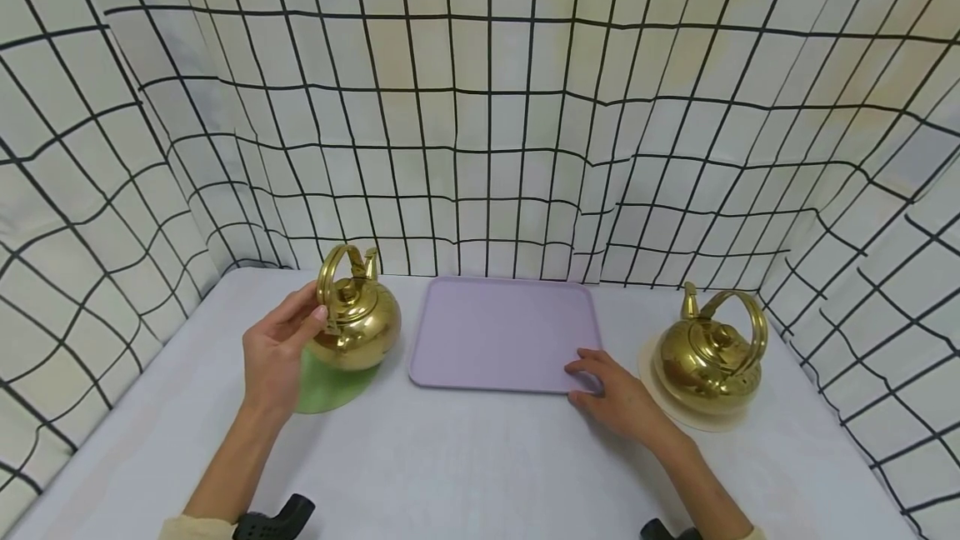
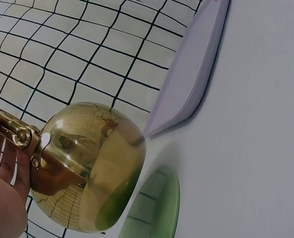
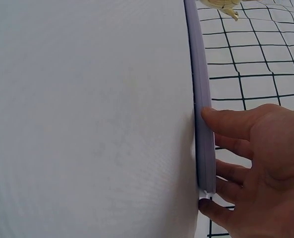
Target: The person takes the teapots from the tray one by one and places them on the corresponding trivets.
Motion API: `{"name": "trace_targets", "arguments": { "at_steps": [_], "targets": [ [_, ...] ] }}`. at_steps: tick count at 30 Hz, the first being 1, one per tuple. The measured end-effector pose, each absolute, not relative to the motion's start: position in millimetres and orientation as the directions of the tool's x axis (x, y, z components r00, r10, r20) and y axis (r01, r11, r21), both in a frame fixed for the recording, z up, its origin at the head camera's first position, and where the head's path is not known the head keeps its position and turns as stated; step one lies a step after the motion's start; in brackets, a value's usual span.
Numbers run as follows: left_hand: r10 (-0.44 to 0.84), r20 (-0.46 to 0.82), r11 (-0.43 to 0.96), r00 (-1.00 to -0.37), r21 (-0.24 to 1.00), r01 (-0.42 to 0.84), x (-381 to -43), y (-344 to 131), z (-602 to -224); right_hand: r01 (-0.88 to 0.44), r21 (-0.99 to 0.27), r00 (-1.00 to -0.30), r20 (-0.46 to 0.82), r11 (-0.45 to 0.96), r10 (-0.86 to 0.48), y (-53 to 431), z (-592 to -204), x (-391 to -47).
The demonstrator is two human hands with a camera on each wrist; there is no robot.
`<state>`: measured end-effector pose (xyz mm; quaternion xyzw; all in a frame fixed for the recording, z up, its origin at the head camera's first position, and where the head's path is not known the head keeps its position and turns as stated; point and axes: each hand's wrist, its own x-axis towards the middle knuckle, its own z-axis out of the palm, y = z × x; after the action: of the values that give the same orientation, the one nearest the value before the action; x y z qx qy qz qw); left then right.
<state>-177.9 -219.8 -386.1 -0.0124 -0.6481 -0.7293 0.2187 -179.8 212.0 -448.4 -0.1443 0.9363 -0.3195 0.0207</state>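
Observation:
On the left, my left hand [image 1: 281,344] grips the handle of a shiny brass teapot [image 1: 363,327]. In the left wrist view the teapot [image 2: 87,168] hangs above a round green mat [image 2: 156,203], with a gap between them. My right hand [image 1: 618,398] holds the near right corner of a flat lilac tray [image 1: 502,336]. The right wrist view shows the thumb against the tray's rim [image 3: 201,99] and the other fingers around the corner. A second brass teapot [image 1: 708,365] stands on a round cream mat [image 1: 678,411], just right of that hand.
A white-covered table [image 1: 480,465] bears everything. White cloth walls with a black grid [image 1: 487,123] close in the back and both sides. The tray's far edge lies close to the back wall. Black wrist devices [image 1: 273,519] sit at both forearms.

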Motion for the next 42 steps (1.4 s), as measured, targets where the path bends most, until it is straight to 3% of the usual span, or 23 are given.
{"name": "trace_targets", "arguments": {
  "at_steps": [42],
  "targets": [
    [-0.384,0.298,-0.075,-0.874,0.933,0.352,-156,-245,-401,-0.269,-0.600,-0.955,0.066,0.753,-0.288,213,-449,-179]
  ]
}}
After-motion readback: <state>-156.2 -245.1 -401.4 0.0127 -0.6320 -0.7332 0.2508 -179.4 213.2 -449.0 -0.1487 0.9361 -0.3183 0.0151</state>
